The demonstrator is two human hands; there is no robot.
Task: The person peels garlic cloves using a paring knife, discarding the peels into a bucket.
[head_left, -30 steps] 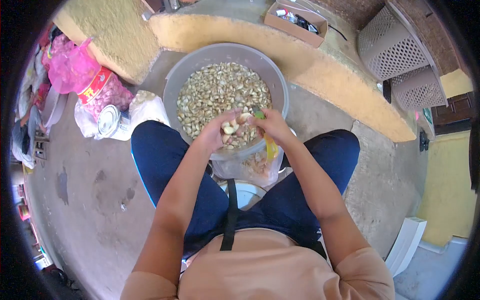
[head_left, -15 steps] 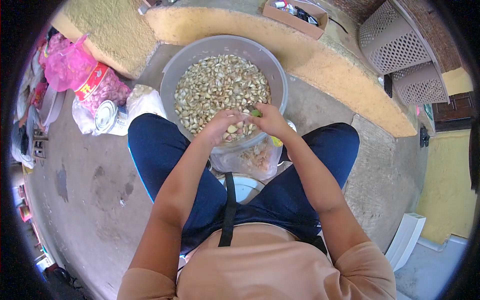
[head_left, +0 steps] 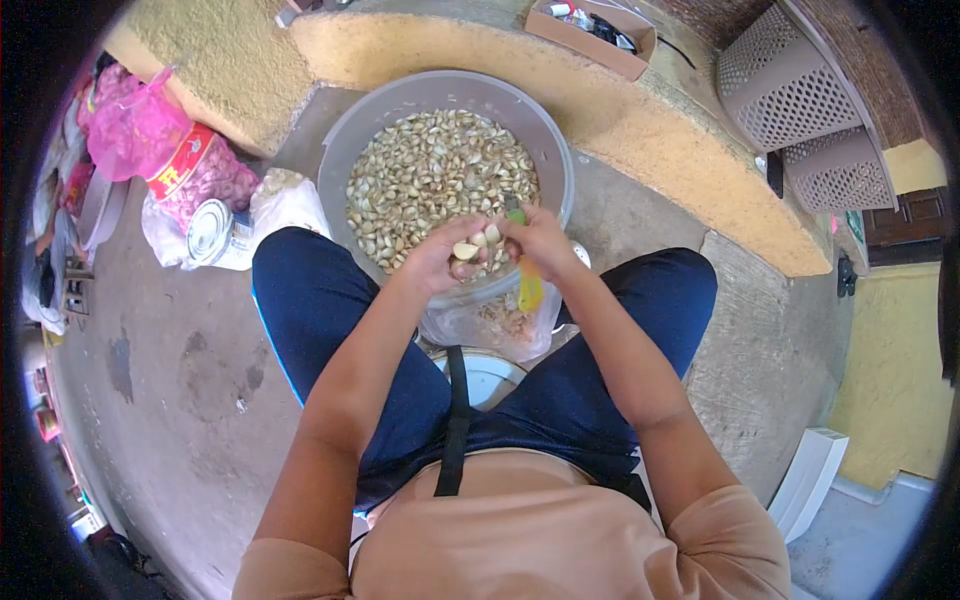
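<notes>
A wide grey tub (head_left: 556,150) between my knees holds a thick layer of garlic cloves (head_left: 440,165). Over its near edge, my left hand (head_left: 437,258) is cupped around several garlic cloves (head_left: 466,251), pale and smooth. Right beside it, my right hand (head_left: 543,245) grips a small green tool (head_left: 515,213), its kind largely hidden by the fingers. The right fingertips meet a clove at the left hand's fingers. A yellow strip (head_left: 530,288) hangs just below the right hand, in front of a clear plastic bag (head_left: 500,335) with papery peelings in it.
At left stand pink net bags (head_left: 205,180) of garlic bulbs, a large tin can (head_left: 209,235) and a white sack (head_left: 285,208). A low yellow wall (head_left: 640,130) curves behind the tub, with a cardboard box (head_left: 590,42) on it. Plastic lattice baskets (head_left: 790,90) sit at upper right.
My hands have drawn slightly apart, uncovering the cloves in the left. The green tool has tipped more upright, and the yellow strip shows lower and further left.
</notes>
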